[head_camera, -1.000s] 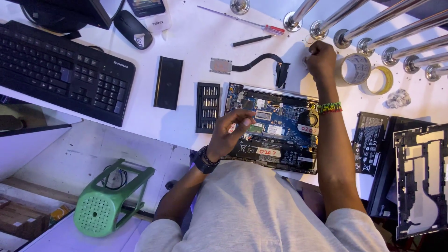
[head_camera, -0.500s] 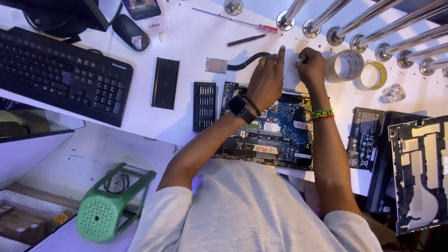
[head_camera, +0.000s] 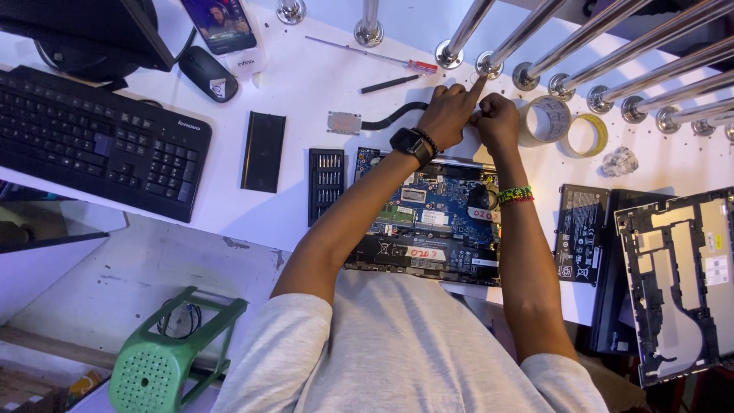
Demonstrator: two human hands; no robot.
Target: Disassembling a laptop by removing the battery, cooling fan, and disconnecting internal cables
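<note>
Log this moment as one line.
left hand: meets right hand above opened laptop | tape rolls beside | bit set untouched

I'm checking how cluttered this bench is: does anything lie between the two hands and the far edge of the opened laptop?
Nothing visible does. The left hand and right hand already rest together at the far edge of the opened laptop; the tape rolls sit to the side.

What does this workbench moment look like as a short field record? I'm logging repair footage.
Setting: white table
Left hand: at the far edge of the opened laptop, touching the right hand
Right hand: closed, knuckles against the left; anything held is hidden
Beside hands: tape rolls, heat pipe
Left of laptop: bit set
Right: battery, bottom cover
</note>
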